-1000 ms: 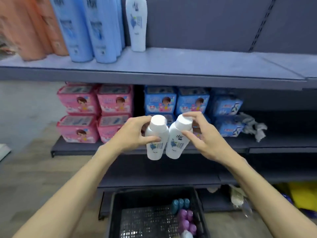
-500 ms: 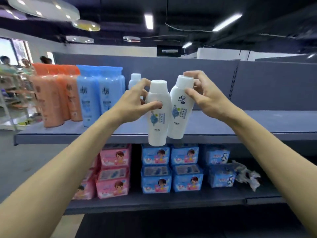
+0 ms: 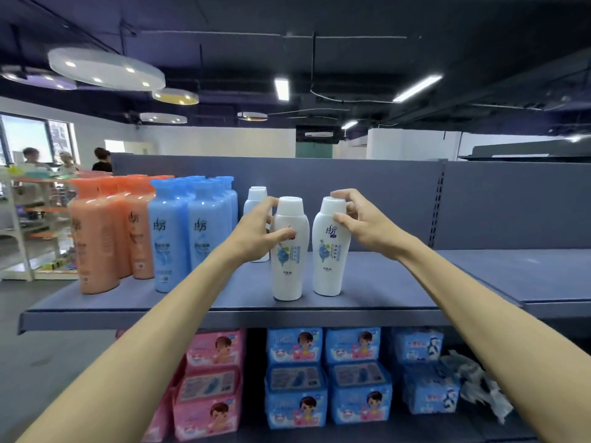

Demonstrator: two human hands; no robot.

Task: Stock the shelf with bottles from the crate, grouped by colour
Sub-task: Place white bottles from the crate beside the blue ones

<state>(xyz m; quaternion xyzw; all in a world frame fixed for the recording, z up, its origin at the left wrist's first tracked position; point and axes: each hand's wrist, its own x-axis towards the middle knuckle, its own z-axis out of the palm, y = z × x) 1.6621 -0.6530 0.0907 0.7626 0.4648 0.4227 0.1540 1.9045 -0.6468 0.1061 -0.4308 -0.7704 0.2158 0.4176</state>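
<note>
Two white bottles stand upright on the grey top shelf [image 3: 399,282]. My left hand [image 3: 256,233] grips the left white bottle [image 3: 289,260] around its upper body. My right hand [image 3: 361,223] holds the right white bottle [image 3: 329,254] at its cap and shoulder. Behind my left hand stands another white bottle [image 3: 256,199], partly hidden. To the left are blue bottles [image 3: 192,231] in a group, then orange bottles [image 3: 105,231]. The crate is out of view.
The shelf stretches bare to the right of the white bottles. Below it sit pink packs [image 3: 212,378] and blue packs [image 3: 326,372], with crumpled plastic [image 3: 479,385] at the right. People [image 3: 32,158] stand far off at the left by another rack.
Both hands carried the two white bottles up from crate level and set them down on the top shelf, a little apart. My view rose from the crate to the shelf.
</note>
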